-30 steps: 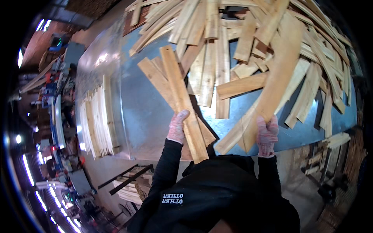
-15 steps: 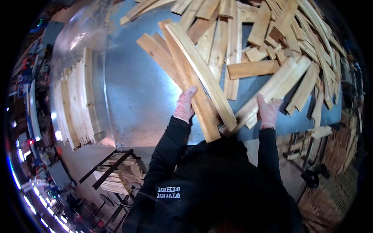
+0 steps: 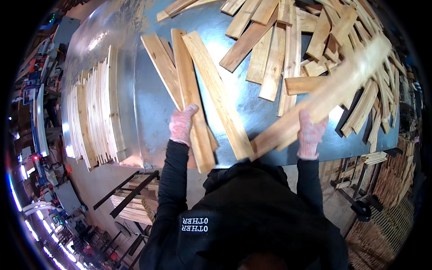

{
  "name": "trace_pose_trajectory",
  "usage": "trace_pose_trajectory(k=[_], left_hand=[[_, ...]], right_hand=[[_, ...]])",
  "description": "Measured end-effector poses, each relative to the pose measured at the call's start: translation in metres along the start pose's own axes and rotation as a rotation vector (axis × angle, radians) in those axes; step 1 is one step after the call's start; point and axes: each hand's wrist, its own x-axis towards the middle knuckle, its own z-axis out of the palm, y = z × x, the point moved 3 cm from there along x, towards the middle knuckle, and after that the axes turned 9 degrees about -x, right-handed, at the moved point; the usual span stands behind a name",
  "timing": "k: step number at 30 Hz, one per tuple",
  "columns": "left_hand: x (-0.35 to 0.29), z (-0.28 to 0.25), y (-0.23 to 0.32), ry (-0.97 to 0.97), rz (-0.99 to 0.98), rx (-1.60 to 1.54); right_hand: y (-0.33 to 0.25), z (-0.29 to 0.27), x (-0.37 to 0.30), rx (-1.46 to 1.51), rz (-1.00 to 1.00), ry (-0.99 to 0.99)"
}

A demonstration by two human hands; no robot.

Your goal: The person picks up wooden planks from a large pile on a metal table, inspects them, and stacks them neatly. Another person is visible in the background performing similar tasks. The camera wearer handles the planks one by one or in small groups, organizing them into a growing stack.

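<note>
"Where are we?"
"Left hand [image 3: 181, 126], centre-left of the frame, fingers clamped on the brown board [image 3: 188, 85]! Right hand [image 3: 312, 135] at the blurred board [image 3: 324, 93], right of centre; can't tell how tightly it's gripped."
"And the step?"
"Handling boards singly over the worktop [image 3: 155, 112], I'd judge."
"Next move?"
"Probably calls for keeping that blurred board clear of the heap [image 3: 320, 33], upper right!"

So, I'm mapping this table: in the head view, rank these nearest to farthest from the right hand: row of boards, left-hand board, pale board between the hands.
1. Pale board: left of the right hand.
2. Left-hand board: farther left.
3. Row of boards: far left.
</note>
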Motion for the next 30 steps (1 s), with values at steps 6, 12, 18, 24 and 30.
trace_pose_trajectory(k=[6, 12, 18, 24, 30], left_hand=[[0.048, -0.046, 0.001, -0.032, 0.188, 0.092], [0.013, -0.023, -0.003, 0.128, 0.335, 0.391], [0.022, -0.021, -0.017, -0.077, 0.320, -0.036], [0.024, -0.064, -0.057, -0.004, 0.213, 0.042], [0.012, -0.078, -0.067, 0.120, 0.091, 0.392]], right_hand=[[-0.018, 0.121, 0.069, -0.676, -0.257, -0.443], [-0.015, 0.171, 0.025, -1.196, -0.514, -0.593], [0.012, 0.154, 0.039, -1.129, -0.328, -0.533], [-0.042, 0.131, -0.026, -1.096, -0.305, -0.477], [0.007, 0.128, -0.059, -1.324, -0.261, -0.538]])
